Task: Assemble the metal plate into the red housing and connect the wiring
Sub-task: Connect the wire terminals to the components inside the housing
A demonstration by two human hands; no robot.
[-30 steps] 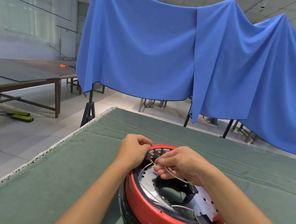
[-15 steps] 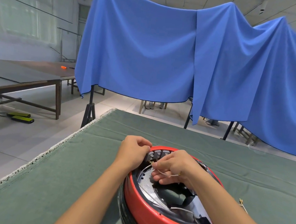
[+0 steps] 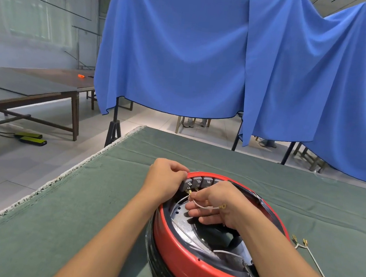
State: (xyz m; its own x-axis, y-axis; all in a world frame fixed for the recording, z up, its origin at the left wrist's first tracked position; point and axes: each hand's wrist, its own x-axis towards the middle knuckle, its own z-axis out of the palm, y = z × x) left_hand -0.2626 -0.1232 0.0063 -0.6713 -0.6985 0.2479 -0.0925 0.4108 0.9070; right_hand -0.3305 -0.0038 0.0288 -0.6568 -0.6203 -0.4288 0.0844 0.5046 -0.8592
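Observation:
A round red housing (image 3: 187,263) lies on the green table cloth in front of me, with a perforated metal plate (image 3: 182,217) seated inside it. A row of grey terminal blocks (image 3: 200,182) lines the housing's far inner rim. My left hand (image 3: 164,179) grips the leftmost block at the rim. My right hand (image 3: 213,204) pinches a thin white wire (image 3: 206,206), its brass end right by the blocks. A second brass terminal on that wire sticks out by my wrist. Another white wire (image 3: 226,253) crosses the plate near the front.
A loose white wire with brass terminals (image 3: 302,244) lies on the cloth to the right of the housing. The cloth's frayed left edge (image 3: 59,184) marks the table's side. Blue curtains (image 3: 208,62) hang behind; wooden tables (image 3: 35,91) stand at left.
My right hand has drawn the wire's end closer to the grey terminal blocks. The view has shifted, bringing the loose wire on the cloth into sight. My left hand stays at the rim.

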